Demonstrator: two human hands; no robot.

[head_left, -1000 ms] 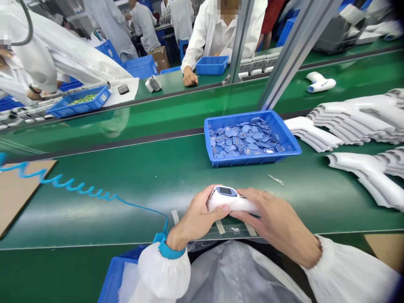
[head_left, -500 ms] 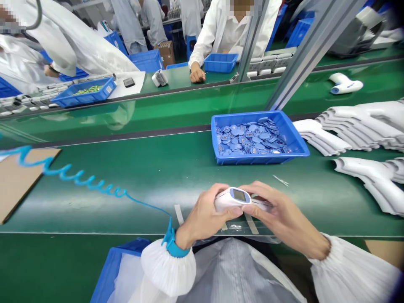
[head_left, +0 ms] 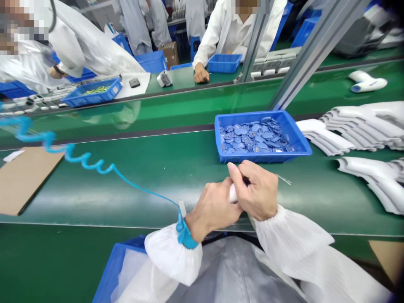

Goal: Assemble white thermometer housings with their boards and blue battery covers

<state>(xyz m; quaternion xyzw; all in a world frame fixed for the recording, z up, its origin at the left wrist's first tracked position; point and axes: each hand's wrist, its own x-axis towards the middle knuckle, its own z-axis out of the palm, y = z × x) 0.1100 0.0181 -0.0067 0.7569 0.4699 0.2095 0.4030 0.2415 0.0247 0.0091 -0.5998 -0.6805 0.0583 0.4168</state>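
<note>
Left hand (head_left: 217, 206), right hand (head_left: 259, 191) — device (head_left: 232, 194) between

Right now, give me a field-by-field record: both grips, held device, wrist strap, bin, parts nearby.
Left grip: closed on white handheld device
Right grip: curled against it, hold partly hidden
Device visibility: mostly covered
Wrist strap: blue, left wrist, coiled cord attached
Blue bin: holds many blue oval parts
Right of bin: stacked white pistol-shaped housings

No legible text; white label (head_left: 115, 89) on blue bin (head_left: 93, 99) too small.
</note>
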